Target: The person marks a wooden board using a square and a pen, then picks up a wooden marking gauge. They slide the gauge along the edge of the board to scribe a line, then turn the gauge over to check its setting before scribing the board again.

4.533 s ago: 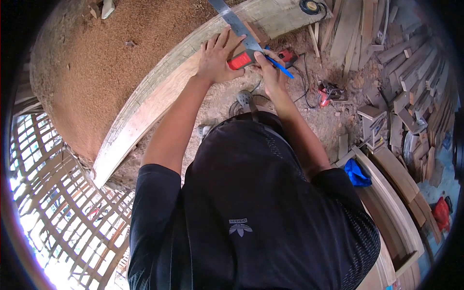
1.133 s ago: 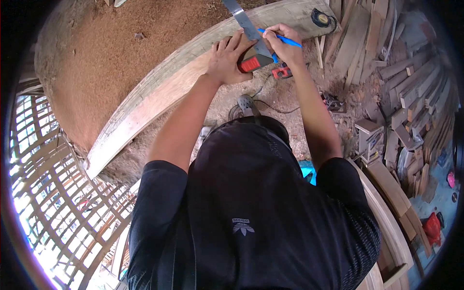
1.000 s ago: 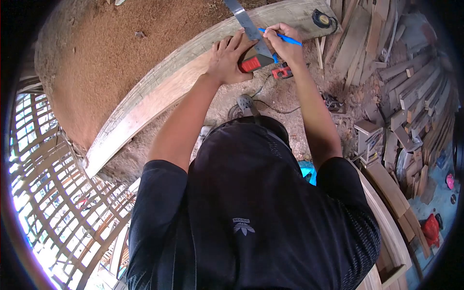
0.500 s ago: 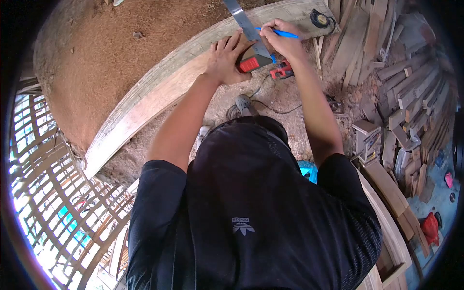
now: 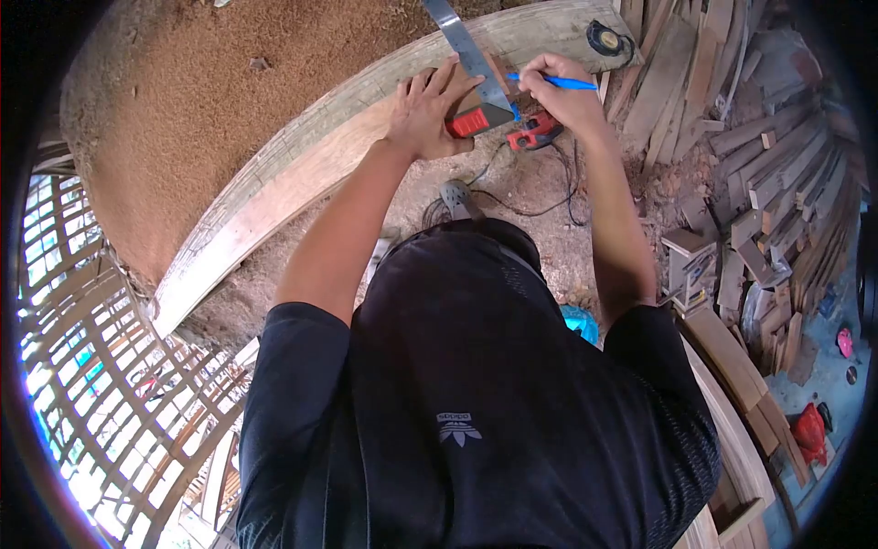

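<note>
A bevel or square with a metal blade (image 5: pixel 465 48) and a red and black handle (image 5: pixel 476 121) lies across a long curved wooden beam (image 5: pixel 329 151). My left hand (image 5: pixel 428 114) is spread over the beam, its fingers and thumb against the tool. In my right hand (image 5: pixel 560 90) is a blue pencil or marker (image 5: pixel 572 83), pinched between the fingers, to the right of the blade. A red power tool (image 5: pixel 534 133) sits beside the beam, below my right hand. A black tape measure (image 5: pixel 604 38) rests on the beam's right end.
Brown sawdust or soil (image 5: pixel 210 119) lies beyond the beam. Stacked wood offcuts (image 5: pixel 786 183) fill the right side, with a red bag (image 5: pixel 810 434) lower down. A slatted wooden lattice (image 5: pixel 101 348) stands at the left. A black cable (image 5: pixel 521 212) runs over the ground.
My right hand has moved right and slightly down with the blue pencil or marker, away from the blade. My left hand and the measuring tool are nearly in the same place.
</note>
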`<state>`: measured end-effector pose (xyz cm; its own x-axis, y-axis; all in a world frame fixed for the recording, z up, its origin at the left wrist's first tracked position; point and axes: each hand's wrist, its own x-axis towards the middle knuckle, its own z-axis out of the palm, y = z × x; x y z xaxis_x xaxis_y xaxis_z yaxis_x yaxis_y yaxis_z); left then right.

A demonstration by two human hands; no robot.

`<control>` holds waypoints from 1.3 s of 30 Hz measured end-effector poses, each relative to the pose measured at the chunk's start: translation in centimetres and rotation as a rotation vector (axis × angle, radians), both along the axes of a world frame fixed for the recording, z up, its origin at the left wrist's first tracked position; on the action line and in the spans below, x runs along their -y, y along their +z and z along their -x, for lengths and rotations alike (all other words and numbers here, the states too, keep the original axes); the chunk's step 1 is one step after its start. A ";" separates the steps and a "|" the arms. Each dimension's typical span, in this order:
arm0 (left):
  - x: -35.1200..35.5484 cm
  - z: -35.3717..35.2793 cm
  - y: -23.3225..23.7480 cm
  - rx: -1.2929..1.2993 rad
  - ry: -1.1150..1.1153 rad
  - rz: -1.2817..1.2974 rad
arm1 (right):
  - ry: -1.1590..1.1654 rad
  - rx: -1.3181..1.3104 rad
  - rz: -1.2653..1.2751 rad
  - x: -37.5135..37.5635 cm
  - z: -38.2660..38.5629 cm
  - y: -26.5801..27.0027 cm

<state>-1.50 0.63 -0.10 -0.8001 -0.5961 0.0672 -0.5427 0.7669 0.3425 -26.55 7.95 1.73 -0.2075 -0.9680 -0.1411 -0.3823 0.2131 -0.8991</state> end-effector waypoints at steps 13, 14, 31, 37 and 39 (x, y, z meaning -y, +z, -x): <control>0.3 -0.2 -0.4 -0.040 -0.017 0.008 | -0.093 0.033 0.230 3.5 -2.2 -3.0; 0.3 -0.3 -0.4 -0.046 -0.016 0.013 | -0.098 -0.003 0.230 3.5 -2.3 -2.5; 0.0 0.0 0.1 0.035 0.000 -0.011 | 0.218 -0.267 -0.247 -1.1 0.0 1.1; 0.3 -0.3 -0.4 0.041 -0.018 0.029 | -0.056 0.248 -0.394 -4.9 -3.6 -3.8; 0.5 -0.5 -0.3 0.007 -0.044 0.014 | -0.146 0.442 -0.344 -5.5 -6.0 -5.0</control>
<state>-0.96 0.18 -0.41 -0.8259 -0.5595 0.0692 -0.5108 0.7946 0.3281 -20.51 13.44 -3.25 -0.1855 -0.8167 -0.5464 0.0693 0.5438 -0.8364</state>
